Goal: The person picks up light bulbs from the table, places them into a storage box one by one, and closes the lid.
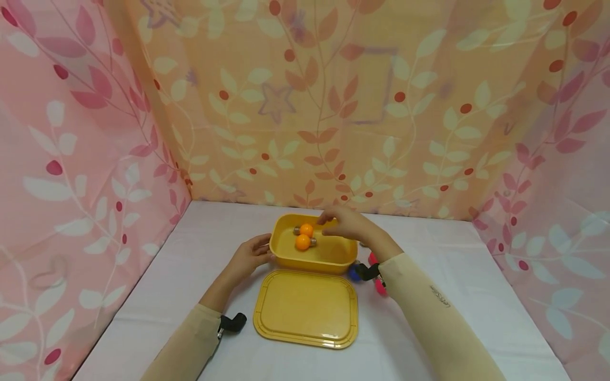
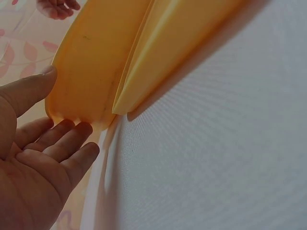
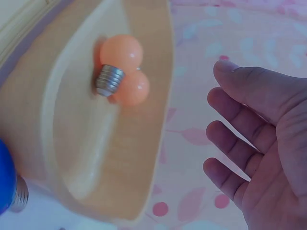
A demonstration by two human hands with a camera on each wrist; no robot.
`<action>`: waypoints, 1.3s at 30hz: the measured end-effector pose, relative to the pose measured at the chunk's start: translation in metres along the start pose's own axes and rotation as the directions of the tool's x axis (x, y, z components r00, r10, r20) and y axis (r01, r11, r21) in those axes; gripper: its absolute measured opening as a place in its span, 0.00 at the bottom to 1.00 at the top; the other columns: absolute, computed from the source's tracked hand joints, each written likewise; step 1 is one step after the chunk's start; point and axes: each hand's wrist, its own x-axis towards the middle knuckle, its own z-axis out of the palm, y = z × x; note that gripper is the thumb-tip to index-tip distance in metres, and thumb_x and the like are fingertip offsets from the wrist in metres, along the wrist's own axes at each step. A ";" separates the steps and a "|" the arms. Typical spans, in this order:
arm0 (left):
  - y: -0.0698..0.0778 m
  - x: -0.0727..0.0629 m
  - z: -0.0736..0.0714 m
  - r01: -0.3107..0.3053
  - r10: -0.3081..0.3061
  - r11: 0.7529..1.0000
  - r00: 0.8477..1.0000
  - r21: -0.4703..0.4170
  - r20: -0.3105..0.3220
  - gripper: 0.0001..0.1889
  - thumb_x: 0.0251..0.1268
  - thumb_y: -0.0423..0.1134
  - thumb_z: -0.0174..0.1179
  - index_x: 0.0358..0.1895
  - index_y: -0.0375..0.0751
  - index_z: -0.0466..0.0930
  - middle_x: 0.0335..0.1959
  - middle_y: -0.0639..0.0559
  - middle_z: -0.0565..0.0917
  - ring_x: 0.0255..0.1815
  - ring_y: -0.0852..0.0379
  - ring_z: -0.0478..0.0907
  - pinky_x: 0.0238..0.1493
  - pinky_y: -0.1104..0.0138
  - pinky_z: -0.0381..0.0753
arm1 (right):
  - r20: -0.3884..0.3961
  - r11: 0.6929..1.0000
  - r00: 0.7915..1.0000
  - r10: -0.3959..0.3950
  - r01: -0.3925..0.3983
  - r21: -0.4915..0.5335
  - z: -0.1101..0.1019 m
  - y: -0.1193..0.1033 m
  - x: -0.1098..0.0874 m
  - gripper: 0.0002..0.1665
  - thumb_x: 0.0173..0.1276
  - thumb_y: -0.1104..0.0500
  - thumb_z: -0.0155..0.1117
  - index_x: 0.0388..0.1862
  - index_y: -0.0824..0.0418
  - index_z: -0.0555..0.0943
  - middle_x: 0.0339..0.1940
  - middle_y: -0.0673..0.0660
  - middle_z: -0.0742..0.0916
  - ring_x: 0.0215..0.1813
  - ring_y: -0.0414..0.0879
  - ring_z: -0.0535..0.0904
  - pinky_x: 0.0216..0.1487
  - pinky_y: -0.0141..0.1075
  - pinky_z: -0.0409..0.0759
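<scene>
Two orange light bulbs (image 1: 303, 242) with metal screw bases lie side by side inside a yellow plastic box (image 1: 314, 265). My right hand (image 1: 350, 223) hovers over the box's right part, fingers spread and holding nothing. In the right wrist view, a gap separates that hand (image 3: 268, 129) from the orange bulbs (image 3: 122, 52). At the box's left end is my left hand (image 1: 248, 257); the left wrist view shows its fingertips (image 2: 85, 128) against the box wall, thumb raised at the rim. A yellow lid (image 1: 305, 309) lies flat in front of the box.
A blue bulb (image 1: 355, 272) and pink bulbs (image 1: 381, 287) lie right of the box, partly hidden by my right sleeve and wrist camera. White cloth (image 1: 190, 270) covers the table. Patterned curtains (image 1: 305, 106) stand behind and on both sides.
</scene>
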 end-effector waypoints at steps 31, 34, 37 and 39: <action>0.002 -0.002 0.001 0.004 -0.003 1.000 1.000 -0.006 0.007 0.39 0.68 0.38 0.69 0.79 0.37 0.61 0.77 0.36 0.67 0.74 0.40 0.70 0.63 0.63 0.81 | -0.238 0.995 0.967 -0.089 0.098 0.027 0.006 0.024 -0.109 0.13 0.66 0.53 0.76 0.49 0.47 0.87 0.51 0.47 0.86 0.57 0.50 0.81 0.60 0.49 0.84; 0.003 -0.002 0.001 0.007 -0.007 1.000 1.000 -0.005 0.005 0.39 0.68 0.38 0.69 0.79 0.37 0.61 0.77 0.36 0.67 0.74 0.40 0.70 0.63 0.63 0.81 | -0.259 0.996 0.963 -0.069 0.080 0.034 0.007 0.029 -0.119 0.14 0.66 0.52 0.76 0.49 0.47 0.87 0.52 0.46 0.86 0.58 0.50 0.81 0.63 0.53 0.81; 0.003 -0.002 0.001 0.005 -0.005 1.000 1.000 -0.004 0.002 0.39 0.68 0.38 0.69 0.79 0.36 0.61 0.77 0.36 0.67 0.74 0.39 0.70 0.63 0.62 0.81 | -0.278 0.997 0.959 -0.060 0.069 0.025 0.008 0.033 -0.127 0.15 0.66 0.51 0.76 0.51 0.50 0.87 0.53 0.46 0.86 0.59 0.49 0.81 0.64 0.56 0.80; 0.002 -0.002 0.000 0.009 -0.009 1.000 1.000 -0.003 -0.005 0.40 0.67 0.38 0.70 0.79 0.37 0.61 0.76 0.36 0.68 0.74 0.40 0.71 0.63 0.63 0.81 | -0.291 0.997 0.955 -0.056 0.068 0.031 0.008 0.035 -0.132 0.16 0.66 0.51 0.76 0.52 0.50 0.87 0.55 0.46 0.86 0.60 0.48 0.80 0.64 0.57 0.79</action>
